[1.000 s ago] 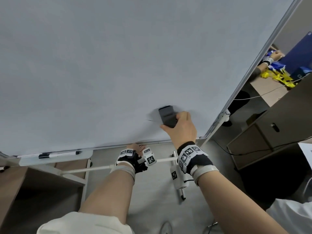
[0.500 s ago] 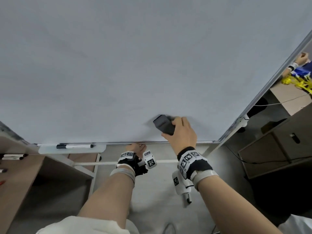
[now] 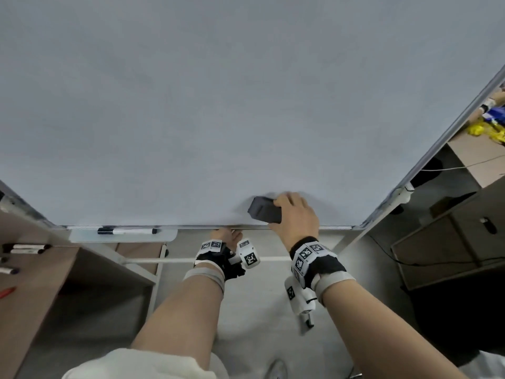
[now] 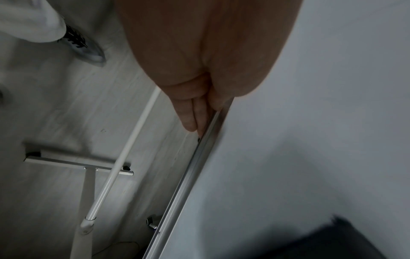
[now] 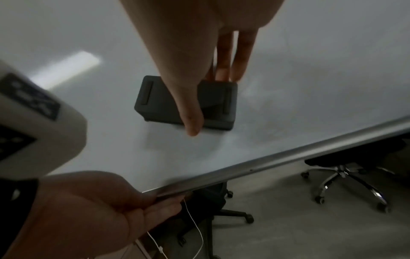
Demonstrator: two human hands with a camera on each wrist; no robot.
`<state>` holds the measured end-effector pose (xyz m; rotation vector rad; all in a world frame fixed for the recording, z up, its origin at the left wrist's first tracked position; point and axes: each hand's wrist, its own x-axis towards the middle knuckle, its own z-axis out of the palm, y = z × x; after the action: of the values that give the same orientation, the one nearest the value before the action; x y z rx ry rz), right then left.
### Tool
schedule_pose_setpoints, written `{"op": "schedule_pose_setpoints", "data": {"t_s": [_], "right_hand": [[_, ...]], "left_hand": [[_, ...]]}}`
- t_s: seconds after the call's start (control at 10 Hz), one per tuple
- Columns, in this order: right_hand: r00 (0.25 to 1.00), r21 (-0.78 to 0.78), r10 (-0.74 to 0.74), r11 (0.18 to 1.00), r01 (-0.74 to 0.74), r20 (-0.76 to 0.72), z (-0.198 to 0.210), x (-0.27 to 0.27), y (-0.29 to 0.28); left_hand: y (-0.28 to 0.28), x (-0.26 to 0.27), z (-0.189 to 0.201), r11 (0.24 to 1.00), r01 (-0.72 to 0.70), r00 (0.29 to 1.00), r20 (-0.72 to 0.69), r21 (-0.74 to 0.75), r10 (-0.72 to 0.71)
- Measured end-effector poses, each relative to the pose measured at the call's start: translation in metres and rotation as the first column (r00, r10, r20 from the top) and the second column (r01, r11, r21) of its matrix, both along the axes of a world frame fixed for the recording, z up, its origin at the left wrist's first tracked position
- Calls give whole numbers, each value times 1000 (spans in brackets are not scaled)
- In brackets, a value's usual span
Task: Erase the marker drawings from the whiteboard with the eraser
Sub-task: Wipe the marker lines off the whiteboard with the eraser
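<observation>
Wiping low on the whiteboard (image 3: 246, 105), I see from the head view my right hand (image 3: 296, 214) clamped on the dark eraser (image 3: 263, 209), pressed flat just above the bottom frame; no marker strokes show, so I judge this a finishing pass. The left wrist view shows my left hand (image 4: 199, 98) with fingers wrapped round the frame edge (image 4: 190, 175), steadying the board. The right wrist view shows thumb and fingers pinching the eraser's sides; next I would sweep any faint residue.
</observation>
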<state>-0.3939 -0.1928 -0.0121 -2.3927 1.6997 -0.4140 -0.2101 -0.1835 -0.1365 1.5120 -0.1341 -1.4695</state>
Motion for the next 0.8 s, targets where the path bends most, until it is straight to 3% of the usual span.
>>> {"op": "schedule_pose_setpoints", "data": {"t_s": [0.1, 0.2, 0.3, 0.4, 0.5, 0.6, 0.7, 0.8], "right_hand": [[995, 17, -71, 997, 70, 70, 9, -15, -1], [927, -111, -232, 955, 274, 295, 32, -35, -11], [815, -167, -328, 877, 451, 478, 37, -52, -21], [730, -97, -442, 819, 565, 522, 22, -67, -20], [703, 124, -592, 792, 598, 395, 1, -74, -16], [746, 262, -590, 806, 530, 308, -12, -73, -12], [709, 199, -579, 811, 549, 403, -11, -78, -13], [605, 204, -614, 767, 608, 507, -4, -89, -19]], "left_hand": [[-3, -3, 2, 999, 10, 999, -47, 43, -8], [0, -3, 12, 957, 205, 876, 398, 203, -273], [1, 6, 8, 861, 403, 565, 655, 310, -501], [4, 3, 11, 827, 448, 493, 677, 341, -547], [10, -1, 15, 735, 496, 238, 741, 462, -627], [14, -6, 24, 664, 506, 104, 725, 550, -681], [11, -5, 22, 655, 496, 70, 725, 571, -685], [11, -9, 21, 612, 517, -3, 717, 598, -697]]}}
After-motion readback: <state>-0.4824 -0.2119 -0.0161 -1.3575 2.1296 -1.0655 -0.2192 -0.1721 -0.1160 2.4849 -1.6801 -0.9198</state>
